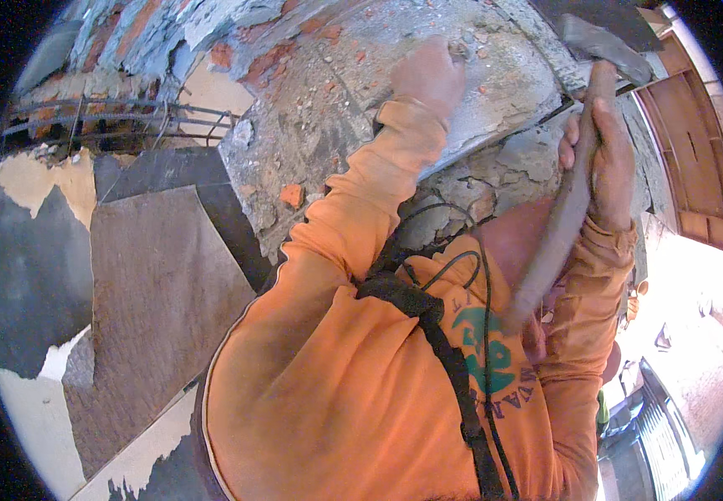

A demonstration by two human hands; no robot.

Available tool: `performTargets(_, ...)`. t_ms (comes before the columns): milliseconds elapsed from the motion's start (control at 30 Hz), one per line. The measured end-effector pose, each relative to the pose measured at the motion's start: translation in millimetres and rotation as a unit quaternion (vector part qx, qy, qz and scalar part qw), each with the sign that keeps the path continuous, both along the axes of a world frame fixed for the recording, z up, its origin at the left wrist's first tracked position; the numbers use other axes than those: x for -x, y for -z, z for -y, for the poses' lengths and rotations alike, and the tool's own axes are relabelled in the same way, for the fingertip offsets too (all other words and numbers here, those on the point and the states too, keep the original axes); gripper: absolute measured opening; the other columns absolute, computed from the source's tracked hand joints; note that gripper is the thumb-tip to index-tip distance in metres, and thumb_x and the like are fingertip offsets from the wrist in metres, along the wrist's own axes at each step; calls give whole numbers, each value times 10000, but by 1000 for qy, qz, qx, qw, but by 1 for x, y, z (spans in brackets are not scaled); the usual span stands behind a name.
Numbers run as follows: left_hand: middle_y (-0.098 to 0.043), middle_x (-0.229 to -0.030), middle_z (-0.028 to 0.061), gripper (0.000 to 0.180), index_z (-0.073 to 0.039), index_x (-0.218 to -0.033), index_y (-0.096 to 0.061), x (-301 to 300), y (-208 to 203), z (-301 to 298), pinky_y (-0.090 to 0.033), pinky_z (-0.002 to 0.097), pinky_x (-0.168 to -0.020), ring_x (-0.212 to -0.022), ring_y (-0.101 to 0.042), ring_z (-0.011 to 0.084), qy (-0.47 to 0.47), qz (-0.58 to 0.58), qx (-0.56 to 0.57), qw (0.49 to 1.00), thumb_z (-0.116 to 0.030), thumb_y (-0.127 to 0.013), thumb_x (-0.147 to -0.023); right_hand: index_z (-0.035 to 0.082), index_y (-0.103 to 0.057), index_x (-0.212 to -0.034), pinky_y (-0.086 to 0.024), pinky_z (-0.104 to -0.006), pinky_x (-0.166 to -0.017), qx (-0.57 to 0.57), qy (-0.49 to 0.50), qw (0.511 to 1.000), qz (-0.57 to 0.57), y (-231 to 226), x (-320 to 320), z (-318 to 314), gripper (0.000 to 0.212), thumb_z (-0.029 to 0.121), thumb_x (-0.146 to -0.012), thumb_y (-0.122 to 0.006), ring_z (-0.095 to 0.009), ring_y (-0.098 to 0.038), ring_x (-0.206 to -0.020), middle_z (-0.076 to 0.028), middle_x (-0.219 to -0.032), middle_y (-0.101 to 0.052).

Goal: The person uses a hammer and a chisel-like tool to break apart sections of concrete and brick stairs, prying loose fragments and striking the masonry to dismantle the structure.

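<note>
A hammer with a long wooden handle [568,204] is raised on the right, my right hand [612,163] closed around its upper part. Its grey metal head [605,48] points up and away from me, apart from the rough surface. My left hand [430,79] is a fist against the chipped grey concrete [336,117], further to the left. A small, roundish grey end [459,52] shows beside its fingers, but what the fist holds is mostly hidden. Loose crumbs and a piece of red brick [292,196] lie on the concrete near my left sleeve.
Bare steel rebar [119,121] runs along broken brickwork at the far left. Below it are a brown board [152,309] and dark sheets [40,275]. A brown metal door [691,150] stands at the right. A black cable [485,292] hangs across my chest.
</note>
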State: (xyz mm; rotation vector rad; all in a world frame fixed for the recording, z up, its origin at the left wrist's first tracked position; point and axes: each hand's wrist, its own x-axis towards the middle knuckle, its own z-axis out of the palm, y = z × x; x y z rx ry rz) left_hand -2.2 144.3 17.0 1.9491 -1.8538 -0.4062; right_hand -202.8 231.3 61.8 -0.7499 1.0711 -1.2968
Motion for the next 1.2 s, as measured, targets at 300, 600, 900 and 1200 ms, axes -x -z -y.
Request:
performTargets(300, -660, -902, 218, 304, -55, -962, -640, -2, 19, 6, -490, 500, -775, -873, -634, 406, 31, 22, -7, 999, -301, -602, -788, 45, -526, -972, -417, -266, -444, -53, -102, 987, -112, 20, 10, 10, 321, 363, -941, -491, -145, -516, -469, -35, -649, -534)
performTargets(600, -647, -992, 204, 324, -85, -1033, -628, -2, 0, 4, -468, 471, -839, -955, -609, 396, 18, 24, -58, 998, -339, -540, -851, 43, -501, -1016, -388, -257, -426, -52, -126, 979, -153, 30, -13, 7, 298, 332, -956, -455, -137, -486, -437, -42, -633, -515)
performTargets(900, -653, -930, 215, 308, -75, -1001, -623, -3, 22, 6, -481, 500, -789, -895, -622, 407, 49, 18, -5, 999, -308, -580, -804, 37, -490, -912, -428, -290, -465, -41, -184, 968, -167, 30, -15, 10, 356, 378, -967, -404, -148, -535, -473, -40, -671, -536)
performTargets(1200, -657, -888, 222, 285, -76, -1015, -606, -1, 28, 6, -476, 502, -801, -875, -631, 400, 69, 52, -29, 996, -243, -568, -787, 58, -466, -1042, -393, -251, -441, -63, -197, 970, -126, 37, -19, 12, 326, 369, -945, -473, -133, -471, -444, -40, -645, -506)
